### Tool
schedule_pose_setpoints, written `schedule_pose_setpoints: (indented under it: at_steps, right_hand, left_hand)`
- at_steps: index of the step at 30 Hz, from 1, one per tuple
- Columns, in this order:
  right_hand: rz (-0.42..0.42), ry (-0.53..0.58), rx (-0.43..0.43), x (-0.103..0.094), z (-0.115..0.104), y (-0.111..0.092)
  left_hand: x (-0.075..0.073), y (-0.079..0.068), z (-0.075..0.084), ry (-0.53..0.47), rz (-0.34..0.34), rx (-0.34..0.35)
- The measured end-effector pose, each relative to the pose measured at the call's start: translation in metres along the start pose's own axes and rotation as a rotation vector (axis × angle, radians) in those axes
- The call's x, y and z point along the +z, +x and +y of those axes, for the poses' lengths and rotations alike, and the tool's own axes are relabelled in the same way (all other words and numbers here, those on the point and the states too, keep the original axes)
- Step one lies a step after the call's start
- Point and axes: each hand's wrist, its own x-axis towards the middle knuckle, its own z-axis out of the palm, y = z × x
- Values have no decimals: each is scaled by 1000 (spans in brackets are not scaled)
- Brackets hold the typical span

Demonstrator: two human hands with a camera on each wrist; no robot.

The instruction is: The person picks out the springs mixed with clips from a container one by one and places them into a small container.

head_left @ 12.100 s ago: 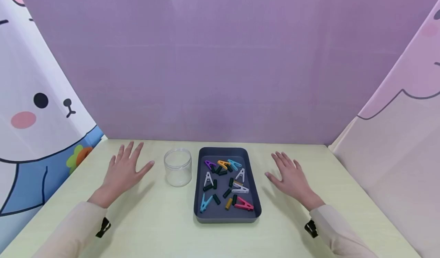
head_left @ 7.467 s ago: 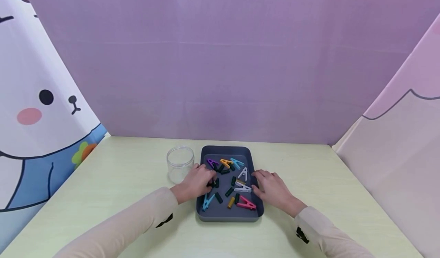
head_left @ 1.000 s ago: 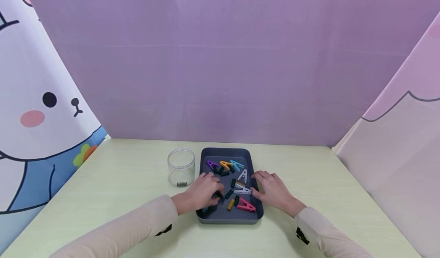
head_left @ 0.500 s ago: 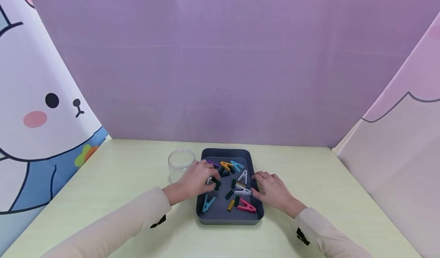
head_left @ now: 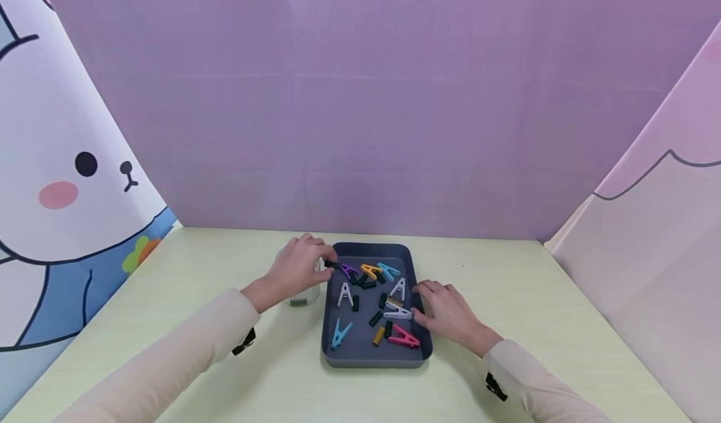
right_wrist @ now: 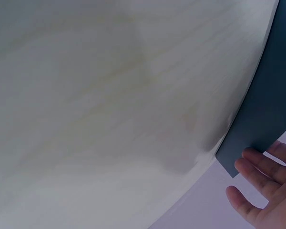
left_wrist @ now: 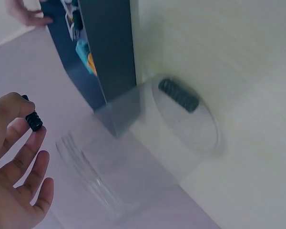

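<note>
My left hand (head_left: pixel 298 266) pinches a small dark coil spring (left_wrist: pixel 34 119) between thumb and fingertips, over the clear round jar (head_left: pixel 315 293), and hides most of the jar in the head view. Another dark spring (left_wrist: pixel 178 95) lies on the jar's bottom. Beside the jar stands a dark grey tray (head_left: pixel 374 359) with several springs and plastic clips. My right hand (head_left: pixel 453 316) rests against the tray's right side, its relaxed fingertips (right_wrist: pixel 250 153) touching the outer wall.
In the tray lie purple (head_left: pixel 348 270), orange (head_left: pixel 370 271), blue (head_left: pixel 340 334), white (head_left: pixel 345 294) and red clips (head_left: pixel 403 336), plus a gold spring (head_left: pixel 378 336). A purple backdrop (head_left: pixel 360 110) rises behind the table, with patterned cloth (head_left: pixel 67 223) at the left.
From the tray's left side my left hand has lifted a dark spring and moved it up and left to the jar. Over the longer span, one spring has entered the jar; my right hand came to the tray.
</note>
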Motion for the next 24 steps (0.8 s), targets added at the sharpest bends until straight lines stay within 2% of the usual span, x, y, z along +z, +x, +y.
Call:
schedule_pose_setpoints:
  at_steps: [11, 16, 24]
  right_hand:
    - [-3, -7, -3, 1, 1, 1]
    - [-3, -12, -5, 1, 1, 1]
    - [24, -17, -17, 3, 1, 1]
  left_hand:
    - [-6, 0, -27, 7, 87, -87]
    - [-5, -3, -35, 50, 71, -143]
    - [1, -7, -42, 64, 5, -217]
